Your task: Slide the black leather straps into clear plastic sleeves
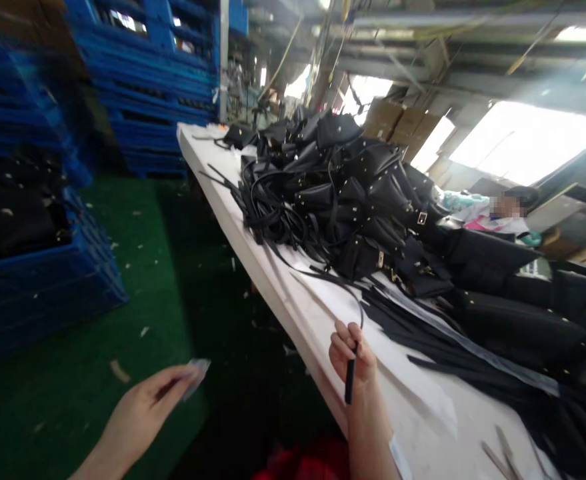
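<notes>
My right hand [351, 353] is closed around a narrow black strap [349, 383] above the near edge of the white table. The strap's short end hangs below the fingers, and its long part curves away toward the pile of black bags [373, 200]. Out over the green floor, my left hand [147, 403] pinches a small clear plastic piece [196, 379] between thumb and fingers. What the plastic piece is, I cannot make out. A tangle of black straps [277, 207] lies at the left side of the bag pile.
The white table [303, 327] runs away diagonally. Scissors [500, 457] lie at its near right, beside long black strips [453, 353]. A blue crate [47, 287] with black items stands at left, blue pallets [143, 87] behind. Another person [510, 203] is beyond the bags.
</notes>
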A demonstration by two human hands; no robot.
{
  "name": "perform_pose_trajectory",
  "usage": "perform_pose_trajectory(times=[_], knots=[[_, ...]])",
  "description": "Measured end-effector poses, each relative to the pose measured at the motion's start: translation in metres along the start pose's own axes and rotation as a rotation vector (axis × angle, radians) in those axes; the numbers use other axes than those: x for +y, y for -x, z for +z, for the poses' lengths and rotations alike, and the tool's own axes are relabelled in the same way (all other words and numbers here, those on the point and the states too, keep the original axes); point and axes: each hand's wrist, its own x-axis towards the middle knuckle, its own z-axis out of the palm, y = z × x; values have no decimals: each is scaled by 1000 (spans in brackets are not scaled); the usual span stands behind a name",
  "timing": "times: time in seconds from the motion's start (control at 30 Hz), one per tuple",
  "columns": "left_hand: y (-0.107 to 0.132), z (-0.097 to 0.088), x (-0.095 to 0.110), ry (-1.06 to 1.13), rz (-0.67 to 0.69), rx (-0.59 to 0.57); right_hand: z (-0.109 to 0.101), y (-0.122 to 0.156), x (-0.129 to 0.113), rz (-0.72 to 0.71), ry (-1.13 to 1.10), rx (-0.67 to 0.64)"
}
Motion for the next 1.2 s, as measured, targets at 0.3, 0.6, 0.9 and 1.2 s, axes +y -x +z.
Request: perform_pose_trajectory(times=[0.3,0.6,0.9,1.2], knots=[[33,53,48,299,-4,-303,60,76,-24,-96,560,93],[49,40,72,204,45,-343,68,82,-26,-189,641,-56],[51,35,74,158,105,-452,72,84,-26,-83,620,-45],[55,30,71,215,42,-511,69,85,-24,-131,554,35]])
